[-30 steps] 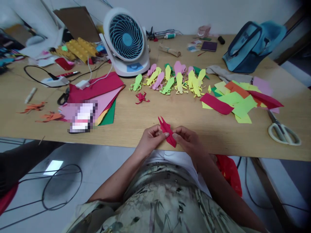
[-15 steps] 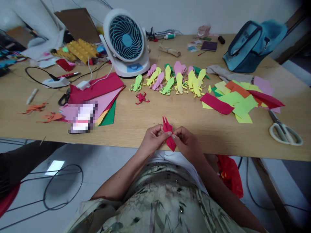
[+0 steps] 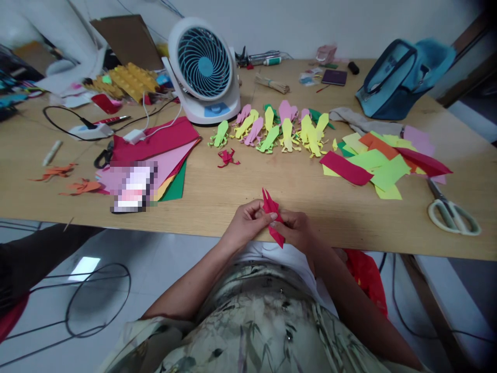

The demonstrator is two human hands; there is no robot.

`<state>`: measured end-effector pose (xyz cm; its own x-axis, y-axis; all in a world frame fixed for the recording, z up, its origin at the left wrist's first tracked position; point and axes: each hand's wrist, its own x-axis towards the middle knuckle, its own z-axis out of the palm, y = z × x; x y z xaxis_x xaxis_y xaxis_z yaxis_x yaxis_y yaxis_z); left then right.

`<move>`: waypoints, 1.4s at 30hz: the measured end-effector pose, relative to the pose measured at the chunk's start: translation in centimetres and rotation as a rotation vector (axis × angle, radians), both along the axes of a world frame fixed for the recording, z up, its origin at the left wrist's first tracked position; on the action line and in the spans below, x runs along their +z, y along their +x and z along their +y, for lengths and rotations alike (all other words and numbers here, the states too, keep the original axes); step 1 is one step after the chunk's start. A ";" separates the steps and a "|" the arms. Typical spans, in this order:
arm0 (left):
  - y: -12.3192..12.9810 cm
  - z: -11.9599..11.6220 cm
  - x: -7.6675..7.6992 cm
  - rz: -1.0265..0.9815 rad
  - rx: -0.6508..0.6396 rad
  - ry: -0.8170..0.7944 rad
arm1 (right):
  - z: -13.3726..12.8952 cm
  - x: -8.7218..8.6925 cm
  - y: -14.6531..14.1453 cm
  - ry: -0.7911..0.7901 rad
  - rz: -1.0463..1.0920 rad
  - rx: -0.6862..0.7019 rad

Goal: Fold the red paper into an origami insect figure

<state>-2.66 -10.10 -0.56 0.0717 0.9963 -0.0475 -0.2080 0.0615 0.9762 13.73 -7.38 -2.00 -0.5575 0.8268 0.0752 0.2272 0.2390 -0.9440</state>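
A red folded paper piece, pointed at both ends with a split upper tip, is held over the table's front edge. My left hand grips its left side, the thumb lying across the middle. My right hand pinches it from the right, its thumb close to the left one. Beyond my hands lies a small red paper figure with thin legs. Behind that stand rows of yellow, green and pink paper figures with curled legs. Two orange paper figures rest at the left.
A fan stands at the back. Large coloured sheets and a blurred-out phone lie to the left. On the right are cut paper pieces, scissors and a blue bag. A power strip has cables.
Both hands and the red paper have shifted slightly right and down in view. My right thumb has moved toward the left thumb, onto the middle of the paper.
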 end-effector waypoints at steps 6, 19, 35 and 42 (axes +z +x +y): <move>-0.7 0.2 0.1 0.202 0.057 0.142 | 0.2 -0.2 0.0 0.027 -0.014 0.046; -0.9 0.4 0.8 0.376 0.117 0.269 | 0.2 0.4 -0.2 -0.021 0.038 0.046; -0.8 0.9 1.3 0.299 0.202 0.228 | -0.2 -0.2 0.2 -0.114 0.061 0.054; -0.8 0.9 1.6 0.289 0.196 0.224 | -0.5 -0.3 0.3 -0.136 0.071 0.049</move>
<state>-3.45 -9.19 1.00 -0.1052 0.9777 0.1816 0.0898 -0.1725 0.9809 14.05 -7.87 -2.32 -0.5946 0.8040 0.0055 0.1496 0.1174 -0.9818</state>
